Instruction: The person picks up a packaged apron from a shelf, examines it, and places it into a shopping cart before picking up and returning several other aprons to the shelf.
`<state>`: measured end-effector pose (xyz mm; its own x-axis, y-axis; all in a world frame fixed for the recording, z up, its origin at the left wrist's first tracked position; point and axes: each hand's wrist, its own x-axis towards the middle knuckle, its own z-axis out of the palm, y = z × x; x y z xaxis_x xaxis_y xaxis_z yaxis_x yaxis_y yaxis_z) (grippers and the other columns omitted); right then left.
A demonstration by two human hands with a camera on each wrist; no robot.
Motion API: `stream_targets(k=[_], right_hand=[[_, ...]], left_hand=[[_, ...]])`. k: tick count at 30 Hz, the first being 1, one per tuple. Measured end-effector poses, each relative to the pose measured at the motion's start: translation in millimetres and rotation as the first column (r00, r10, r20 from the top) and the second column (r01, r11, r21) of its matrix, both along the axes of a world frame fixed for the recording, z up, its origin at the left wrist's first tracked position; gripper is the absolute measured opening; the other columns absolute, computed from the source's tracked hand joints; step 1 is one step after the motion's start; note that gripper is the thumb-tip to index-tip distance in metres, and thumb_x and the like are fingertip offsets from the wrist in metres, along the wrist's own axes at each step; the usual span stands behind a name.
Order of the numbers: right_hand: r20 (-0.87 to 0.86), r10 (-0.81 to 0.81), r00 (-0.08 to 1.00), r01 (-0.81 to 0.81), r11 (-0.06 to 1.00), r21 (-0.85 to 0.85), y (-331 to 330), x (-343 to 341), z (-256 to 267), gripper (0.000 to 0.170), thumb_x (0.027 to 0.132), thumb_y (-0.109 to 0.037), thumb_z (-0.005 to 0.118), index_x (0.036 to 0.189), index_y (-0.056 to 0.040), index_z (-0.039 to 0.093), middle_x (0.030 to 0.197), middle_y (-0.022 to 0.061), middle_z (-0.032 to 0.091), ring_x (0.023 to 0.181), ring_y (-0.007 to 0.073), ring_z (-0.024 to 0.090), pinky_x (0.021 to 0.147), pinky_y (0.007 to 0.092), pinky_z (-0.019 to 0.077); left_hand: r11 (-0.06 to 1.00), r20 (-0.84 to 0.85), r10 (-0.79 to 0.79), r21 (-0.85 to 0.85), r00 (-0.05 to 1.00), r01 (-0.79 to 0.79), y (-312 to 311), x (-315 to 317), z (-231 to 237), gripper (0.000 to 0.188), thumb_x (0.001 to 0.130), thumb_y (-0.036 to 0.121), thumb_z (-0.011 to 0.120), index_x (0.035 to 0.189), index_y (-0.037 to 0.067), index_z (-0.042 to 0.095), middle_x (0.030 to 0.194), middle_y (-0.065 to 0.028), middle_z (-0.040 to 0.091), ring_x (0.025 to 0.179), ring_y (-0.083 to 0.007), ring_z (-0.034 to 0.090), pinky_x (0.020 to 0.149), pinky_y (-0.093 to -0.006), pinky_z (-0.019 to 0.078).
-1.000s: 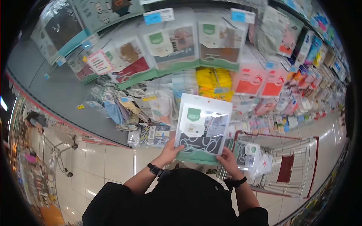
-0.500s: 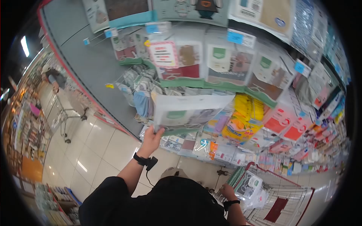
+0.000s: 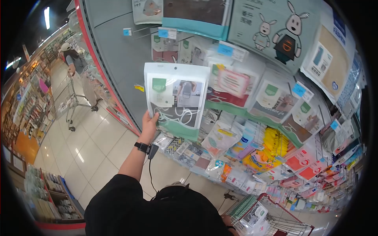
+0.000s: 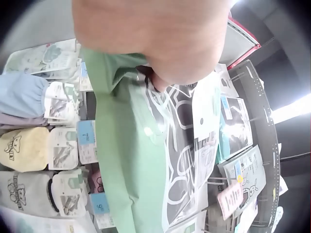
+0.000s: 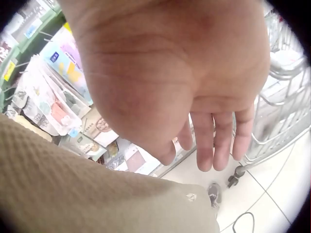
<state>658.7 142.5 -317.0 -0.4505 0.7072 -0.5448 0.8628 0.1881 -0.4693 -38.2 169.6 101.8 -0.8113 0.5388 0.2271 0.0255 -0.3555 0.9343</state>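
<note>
My left hand (image 3: 148, 126) grips the lower left edge of a flat plastic package (image 3: 177, 101), held upright in front of the shelf. It has a white top with a hang hole, a clear front over dark grey fabric, a picture card and a green bottom band. The left wrist view shows the thumb side of the hand (image 4: 160, 39) over the green band (image 4: 124, 145). My right hand (image 5: 180, 82) hangs low beside my trouser leg, its fingers (image 5: 205, 145) loosely straight and nothing in them. In the head view my body mostly hides it.
Similar green-banded packages (image 3: 275, 98) hang on hooks behind. Oversleeves (image 4: 24, 145) hang lower down. A shopping cart (image 3: 271, 214) holding packages stands at lower right. Across the tiled floor (image 3: 94, 145), another person (image 3: 75, 59) stands with a cart (image 3: 69, 98).
Both hands held the package at first; the right hand let go and dropped to my side. My left hand carried the package leftward and up as the view turned left.
</note>
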Motion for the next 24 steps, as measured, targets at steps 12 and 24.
stream_targets(k=[12,24], right_hand=[[0.047,-0.111,0.993,0.115,0.99,-0.087,-13.2,-44.3,41.7,0.042,0.077,-0.031,0.062,0.102,0.0033,0.063,0.097,0.0259,0.064,0.095,0.0397,0.061,0.083,0.045,0.0488],[0.182,-0.897,0.403,0.399,0.351,0.847,-6.8,-57.3,117.7,0.064,0.074,-0.023,0.066,0.122,0.0092,0.038,0.124,0.0269,0.051,0.114,0.0418,0.051,0.092,0.0475,0.0443]], left_hand=[[0.995,-0.037,-0.048,0.086,0.998,0.051,31.5,-70.6,50.0,0.026,0.091,0.002,0.053,0.116,0.001,0.053,0.105,-0.0035,0.062,0.093,-0.0113,0.058,0.083,-0.0273,0.046],[0.993,-0.124,-0.119,0.009,0.985,0.121,50.4,-113.7,42.6,0.027,0.089,0.002,0.055,0.116,0.0,0.054,0.105,-0.0045,0.063,0.094,-0.0119,0.058,0.083,-0.0267,0.0457]])
